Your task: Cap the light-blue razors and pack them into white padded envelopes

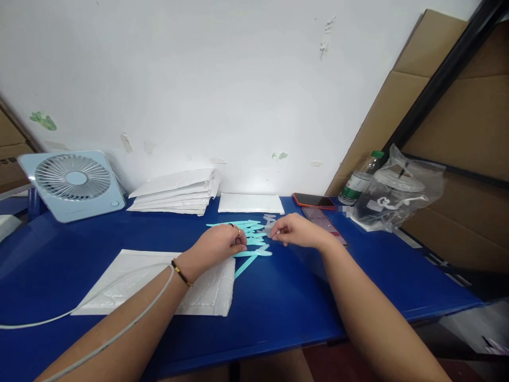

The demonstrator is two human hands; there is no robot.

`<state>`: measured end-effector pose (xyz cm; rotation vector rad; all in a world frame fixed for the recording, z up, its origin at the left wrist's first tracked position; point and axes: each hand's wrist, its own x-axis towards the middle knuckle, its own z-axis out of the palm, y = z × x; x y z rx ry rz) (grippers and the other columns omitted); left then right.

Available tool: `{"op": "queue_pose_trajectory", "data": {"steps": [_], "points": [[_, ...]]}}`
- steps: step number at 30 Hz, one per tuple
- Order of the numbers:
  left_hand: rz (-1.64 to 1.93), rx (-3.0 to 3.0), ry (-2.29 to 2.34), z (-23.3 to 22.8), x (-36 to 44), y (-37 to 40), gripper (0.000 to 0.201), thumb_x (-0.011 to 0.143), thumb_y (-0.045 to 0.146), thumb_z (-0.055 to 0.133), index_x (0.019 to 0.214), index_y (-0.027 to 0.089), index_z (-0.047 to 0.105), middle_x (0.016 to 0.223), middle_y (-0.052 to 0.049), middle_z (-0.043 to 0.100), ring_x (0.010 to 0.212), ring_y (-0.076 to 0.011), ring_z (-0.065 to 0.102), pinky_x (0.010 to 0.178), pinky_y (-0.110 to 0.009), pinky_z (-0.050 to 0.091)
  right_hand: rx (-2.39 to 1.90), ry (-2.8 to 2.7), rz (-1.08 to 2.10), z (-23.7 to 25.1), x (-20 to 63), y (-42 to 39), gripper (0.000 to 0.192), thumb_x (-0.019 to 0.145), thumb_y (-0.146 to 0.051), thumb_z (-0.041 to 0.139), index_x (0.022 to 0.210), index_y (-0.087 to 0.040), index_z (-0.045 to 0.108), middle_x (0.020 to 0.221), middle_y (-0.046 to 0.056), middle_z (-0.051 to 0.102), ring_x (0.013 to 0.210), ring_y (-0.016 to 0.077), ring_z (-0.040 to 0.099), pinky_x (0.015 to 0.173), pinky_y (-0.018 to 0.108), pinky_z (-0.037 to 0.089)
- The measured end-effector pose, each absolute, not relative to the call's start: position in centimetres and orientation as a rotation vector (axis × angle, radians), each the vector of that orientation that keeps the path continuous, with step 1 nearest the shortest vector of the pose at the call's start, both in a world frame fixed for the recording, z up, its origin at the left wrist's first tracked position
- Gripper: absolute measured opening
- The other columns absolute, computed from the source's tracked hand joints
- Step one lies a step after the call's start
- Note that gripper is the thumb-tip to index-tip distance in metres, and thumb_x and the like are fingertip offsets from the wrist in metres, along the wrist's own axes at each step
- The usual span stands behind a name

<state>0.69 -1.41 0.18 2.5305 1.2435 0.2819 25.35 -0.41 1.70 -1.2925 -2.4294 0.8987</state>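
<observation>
Mid-frame on the blue table [278,307], the left hand [218,245] rests curled on the pile of teal strips [250,233], grip closed on one strip; the right hand [296,231] pinches a small clear piece [271,229] just right of them

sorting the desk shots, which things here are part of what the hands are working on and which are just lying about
In hand: left hand and right hand at the turquoise strips; padded envelope below.
Lying about: fan, envelope stack, phones, bottle, bagged cup.
</observation>
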Motion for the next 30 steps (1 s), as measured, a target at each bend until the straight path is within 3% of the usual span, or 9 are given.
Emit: {"op": "queue_pose_trajectory", "data": {"steps": [4, 10, 13, 16, 22, 25, 30], "points": [[0.279, 2.600, 1.403, -0.1, 0.3, -1.1, 0.021, 0.076, 0.034, 0.055, 0.091, 0.025, 0.063, 0.093, -0.001, 0.065, 0.082, -0.0170, 0.059, 0.061, -0.024, 0.038, -1.422, -2.451, 0.576, 1.5, 26.1, 0.2, 0.014, 0.068, -0.017, 0.060, 0.079, -0.018, 0.069, 0.074, 0.003, 0.067, 0.065, 0.0141, 0.059, 0.055, 0.021, 0.041], [0.238, 2.596, 1.432, -0.4, 0.4, -1.1, 0.015, 0.077, 0.030, 0.050, 0.076, 0.024, 0.063, 0.077, 0.000, 0.065, 0.071, -0.0147, 0.057, 0.054, -0.023, 0.034, -1.452, -2.543, 0.369, -0.2, 25.1, 1.0, 0.014, 0.062, -0.009, 0.058, 0.070, -0.017, 0.067, 0.069, 0.002, 0.065, 0.062, 0.0132, 0.057, 0.057, 0.021, 0.038], [0.239, 2.532, 1.441, -0.5, 0.3, -1.0, 0.015, 0.076, 0.031, 0.050, 0.072, 0.023, 0.062, 0.074, 0.000, 0.064, 0.066, -0.0140, 0.056, 0.050, -0.023, 0.032, -1.429, -2.582, 0.352, -0.2, 24.9, 1.0, 0.013, 0.061, -0.007, 0.055, 0.063, -0.016, 0.064, 0.064, 0.002, 0.064, 0.057, 0.0125, 0.055, 0.055, 0.022, 0.037], [0.230, 2.490, 1.445, -0.4, 0.2, -1.0, 0.015, 0.075, 0.032, 0.050, 0.070, 0.022, 0.060, 0.071, 0.001, 0.063, 0.063, -0.0132, 0.054, 0.048, -0.023, 0.030, -1.398, -2.557, 0.436, 0.5, 24.9, 0.5, 0.014, 0.062, -0.009, 0.055, 0.070, -0.016, 0.065, 0.068, 0.002, 0.063, 0.058, 0.0121, 0.054, 0.055, 0.021, 0.037], [0.245, 2.510, 1.442, -0.5, 0.0, -1.0, 0.014, 0.076, 0.031, 0.051, 0.070, 0.022, 0.060, 0.071, 0.001, 0.063, 0.064, -0.0130, 0.054, 0.050, -0.023, 0.030, -1.356, -2.607, 0.619, 1.9, 25.1, -1.2, 0.020, 0.061, -0.029, 0.068, 0.078, -0.018, 0.063, 0.070, 0.000, 0.061, 0.060, 0.0128, 0.054, 0.051, 0.021, 0.036], [0.250, 2.522, 1.426, -0.5, 0.0, -1.0, 0.015, 0.076, 0.031, 0.051, 0.069, 0.022, 0.060, 0.072, 0.001, 0.064, 0.066, -0.0135, 0.055, 0.051, -0.023, 0.032, -1.523, -2.710, 0.596, 1.8, 24.9, -1.6, 0.017, 0.055, -0.021, 0.070, 0.071, -0.020, 0.063, 0.068, 0.001, 0.061, 0.055, 0.0132, 0.053, 0.045, 0.021, 0.032], [0.222, 2.514, 1.453, -0.4, 0.1, -1.1, 0.017, 0.077, 0.032, 0.050, 0.070, 0.022, 0.062, 0.073, -0.001, 0.064, 0.069, -0.0144, 0.057, 0.052, -0.023, 0.034, -1.636, -2.724, 0.280, 1.1, 23.9, -1.3, 0.024, 0.052, -0.008, 0.063, 0.073, -0.020, 0.063, 0.075, 0.005, 0.063, 0.060, 0.0163, 0.055, 0.047, 0.023, 0.029]]}}
